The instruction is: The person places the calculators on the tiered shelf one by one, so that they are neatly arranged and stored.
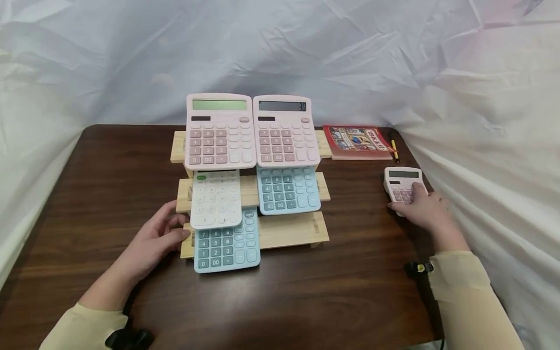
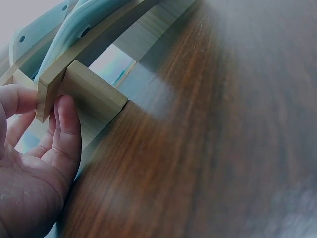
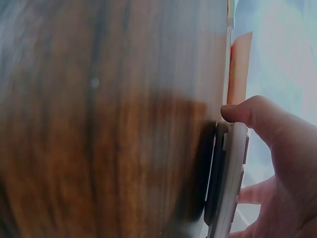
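At the left end of a stepped wooden rack (image 1: pixel 290 231), my left hand (image 1: pixel 150 243) grips the end of a low slat (image 2: pixel 49 89) between thumb and fingers. Over on the right, my right hand (image 1: pixel 426 209) holds a small pink calculator (image 1: pixel 403 175) near the table surface. Its thumb lies along the calculator's near edge and its fingers reach over the keys, hiding the lower part. In the right wrist view that calculator (image 3: pixel 233 178) appears edge-on. The rack carries two pink calculators (image 1: pixel 220 124) on top, a white one (image 1: pixel 216 199) and blue ones (image 1: pixel 288 192) lower down.
A red booklet (image 1: pixel 356 141) lies behind the rack's right end, with a yellow pen (image 1: pixel 395 150) beside it. Brown wooden tabletop (image 1: pixel 350 282) surrounds the rack. White sheeting (image 1: pixel 280 58) hangs behind the table and along its right side.
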Tool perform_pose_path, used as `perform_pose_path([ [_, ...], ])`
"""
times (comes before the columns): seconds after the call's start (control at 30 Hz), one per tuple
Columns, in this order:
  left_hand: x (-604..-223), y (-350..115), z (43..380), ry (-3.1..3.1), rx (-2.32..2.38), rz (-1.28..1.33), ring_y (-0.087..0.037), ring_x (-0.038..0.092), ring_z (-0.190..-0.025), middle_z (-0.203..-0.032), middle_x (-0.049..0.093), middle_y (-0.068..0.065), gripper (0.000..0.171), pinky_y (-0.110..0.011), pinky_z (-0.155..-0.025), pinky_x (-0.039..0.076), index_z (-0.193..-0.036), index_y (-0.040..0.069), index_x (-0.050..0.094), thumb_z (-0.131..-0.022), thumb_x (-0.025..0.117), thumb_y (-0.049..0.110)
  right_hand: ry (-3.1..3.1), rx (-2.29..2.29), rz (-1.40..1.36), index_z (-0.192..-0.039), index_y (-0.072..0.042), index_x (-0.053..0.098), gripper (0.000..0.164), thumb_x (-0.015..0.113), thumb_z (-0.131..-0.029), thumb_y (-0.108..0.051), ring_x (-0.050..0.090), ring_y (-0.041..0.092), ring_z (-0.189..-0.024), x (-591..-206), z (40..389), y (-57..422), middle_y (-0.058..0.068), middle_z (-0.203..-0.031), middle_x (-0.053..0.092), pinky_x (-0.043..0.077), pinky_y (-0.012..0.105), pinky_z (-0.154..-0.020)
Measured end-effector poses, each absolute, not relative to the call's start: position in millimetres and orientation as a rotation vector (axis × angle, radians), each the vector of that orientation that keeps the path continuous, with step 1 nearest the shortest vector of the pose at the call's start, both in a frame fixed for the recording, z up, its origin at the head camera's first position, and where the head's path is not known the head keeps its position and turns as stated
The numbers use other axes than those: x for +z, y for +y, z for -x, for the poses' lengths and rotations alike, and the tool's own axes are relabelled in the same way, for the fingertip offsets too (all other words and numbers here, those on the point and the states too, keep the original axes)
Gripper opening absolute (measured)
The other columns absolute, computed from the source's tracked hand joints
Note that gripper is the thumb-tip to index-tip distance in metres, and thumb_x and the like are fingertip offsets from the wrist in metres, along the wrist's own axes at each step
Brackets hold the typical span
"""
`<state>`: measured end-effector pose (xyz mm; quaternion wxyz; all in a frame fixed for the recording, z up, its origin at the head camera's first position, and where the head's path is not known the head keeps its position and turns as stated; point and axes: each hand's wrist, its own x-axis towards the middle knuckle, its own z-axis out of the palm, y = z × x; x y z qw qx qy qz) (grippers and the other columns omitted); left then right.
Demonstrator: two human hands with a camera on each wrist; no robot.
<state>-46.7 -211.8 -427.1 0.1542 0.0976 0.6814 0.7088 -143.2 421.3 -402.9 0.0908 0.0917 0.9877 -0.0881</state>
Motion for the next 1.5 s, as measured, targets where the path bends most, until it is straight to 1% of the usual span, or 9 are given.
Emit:
perform_pose_path([
  [0.1,-427,-211,46,1.954,2.037,-0.279,-0.022,0.066,-0.086,-0.112,0.054,-0.026,0.058,-0.043,-0.065,0.057,-0.147,0.016,0.029,-0.097,0.053,-0.001,2.916,-0.261,-0.281,-0.150,-0.003,0.017,0.114,0.055,-0.075,-0.080,0.029,0.061,-0.104,-401,143,419,0.047,-0.115,0.030,0.030,0.069,-0.074],
  [0.23,-427,-210,47,1.923,2.063,-0.333,-0.024,0.065,-0.087,-0.112,0.054,-0.025,0.058,-0.043,-0.065,0.057,-0.148,0.015,0.028,-0.097,0.051,-0.003,2.906,-0.277,-0.278,-0.152,-0.003,0.015,0.115,0.056,-0.076,-0.078,0.024,0.066,-0.109,-400,138,413,0.050,-0.121,0.024,0.026,0.074,-0.075],
  [0.33,-426,-209,48,1.892,2.082,-0.367,-0.025,0.065,-0.088,-0.112,0.055,-0.024,0.059,-0.044,-0.066,0.057,-0.148,0.014,0.027,-0.097,0.050,-0.005,2.919,-0.283,-0.250,-0.151,-0.002,0.017,0.113,0.058,-0.076,-0.077,0.024,0.067,-0.110,-399,135,406,0.050,-0.125,0.023,0.023,0.076,-0.076],
  [0.47,-427,-209,49,1.888,2.084,-0.364,-0.024,0.066,-0.088,-0.112,0.055,-0.024,0.059,-0.043,-0.066,0.057,-0.148,0.014,0.028,-0.097,0.051,-0.005,2.934,-0.295,-0.213,-0.150,-0.003,0.019,0.112,0.059,-0.075,-0.076,0.025,0.065,-0.111,-398,132,394,0.048,-0.128,0.025,0.023,0.074,-0.077],
  [0.77,-429,-209,50,1.900,2.059,-0.336,-0.023,0.066,-0.090,-0.114,0.053,-0.028,0.059,-0.044,-0.067,0.057,-0.148,0.014,0.027,-0.097,0.052,-0.004,3.008,-0.324,-0.082,-0.148,-0.005,0.027,0.109,0.068,-0.071,-0.071,0.027,0.062,-0.113,-393,121,363,0.042,-0.128,0.031,0.021,0.074,-0.079],
  [1.0,-429,-208,50,1.904,2.048,-0.332,-0.025,0.067,-0.093,-0.116,0.052,-0.030,0.060,-0.046,-0.068,0.057,-0.149,0.015,0.026,-0.098,0.053,-0.002,3.068,-0.343,0.015,-0.147,-0.009,0.032,0.107,0.073,-0.069,-0.068,0.030,0.057,-0.113,-382,101,337,0.037,-0.128,0.035,0.024,0.071,-0.078],
  [1.2,-428,-210,49,1.942,2.041,-0.322,-0.020,0.066,-0.087,-0.111,0.055,-0.024,0.060,-0.041,-0.066,0.058,-0.149,0.015,0.027,-0.097,0.053,-0.001,3.093,-0.342,0.164,-0.146,-0.012,0.037,0.103,0.076,-0.067,-0.065,0.034,0.052,-0.111,-366,81,318,0.032,-0.127,0.038,0.028,0.065,-0.072],
  [1.37,-429,-212,47,1.968,2.030,-0.291,-0.015,0.064,-0.082,-0.108,0.055,-0.022,0.059,-0.036,-0.064,0.057,-0.148,0.016,0.028,-0.097,0.054,0.000,3.050,-0.327,0.265,-0.147,-0.015,0.038,0.102,0.078,-0.067,-0.063,0.036,0.048,-0.112,-354,68,308,0.028,-0.128,0.040,0.030,0.061,-0.074],
  [1.5,-428,-212,47,1.966,2.028,-0.290,-0.015,0.064,-0.082,-0.109,0.054,-0.022,0.059,-0.035,-0.064,0.057,-0.148,0.016,0.028,-0.098,0.054,0.000,3.016,-0.351,0.350,-0.148,-0.016,0.038,0.101,0.080,-0.067,-0.059,0.038,0.045,-0.113,-349,56,304,0.025,-0.128,0.042,0.031,0.059,-0.077],
])
